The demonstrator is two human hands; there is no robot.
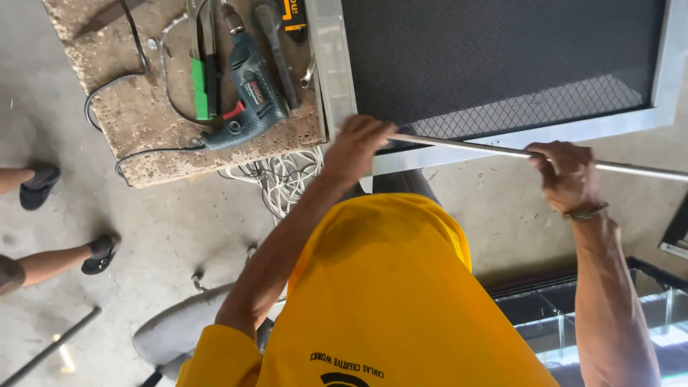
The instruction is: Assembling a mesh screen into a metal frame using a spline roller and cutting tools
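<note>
— What are the hands on?

— Both are on a thin metal rod [502, 152] that runs across the middle of the frame, from the centre out to the right edge. The left hand [356, 147] is fisted around the rod's near end, just left of centre; the right hand [570, 175] is wrapped over it further right, fingers curled down over the top. Both grips are closed tight on the rod, so most of the bare length shows between the two fists, and a further stretch sticks out past the right hand to the frame's edge.

— And where does the rod sit against the rest?

— It crosses just in front of the lower edge of an aluminium-framed mesh screen [502, 57], which fills the upper right of the frame. Whether rod and frame touch I cannot tell.

— Anything else nearby?

— In the upper left, a rough stone slab [129, 122] carries a green corded drill [251, 93], a green-handled tool [201, 86] and a wrench [308, 72]. White cord [283, 179] is bundled on the concrete floor [165, 229] below the slab. At the left edge are another person's feet in dark sandals [39, 186]. The wearer's yellow shirt [387, 301] fills the lower centre, and a glass tank [609, 315] sits lower right.
</note>
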